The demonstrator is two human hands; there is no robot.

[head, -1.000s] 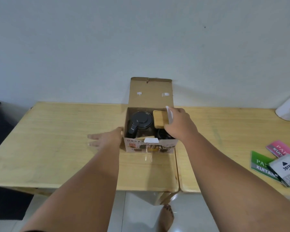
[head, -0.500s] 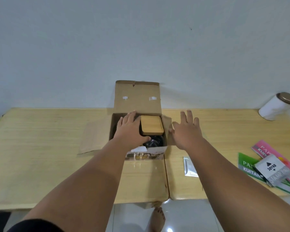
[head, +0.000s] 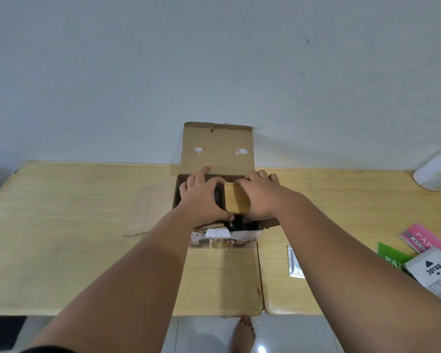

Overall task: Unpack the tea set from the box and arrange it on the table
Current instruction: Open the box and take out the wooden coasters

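An open cardboard box stands at the back middle of the wooden table, its lid flap upright against the wall. Inside lies a square wooden-topped piece. My left hand presses against its left side, fingers spread over a dark teapot that it hides, thumb at the near corner. From the other side my right hand curls over its right and far edges. A dark round item shows in the box below the wooden piece.
The box's left side flap lies flat on the table. A silver packet lies right of the box. Pink and green booklets and a Joyko packet sit at the right edge. A white canister stands far right.
My right hand has moved from the table beside the box onto the wooden piece. My left hand has stayed over the teapot, now closing against the wooden piece's left side.
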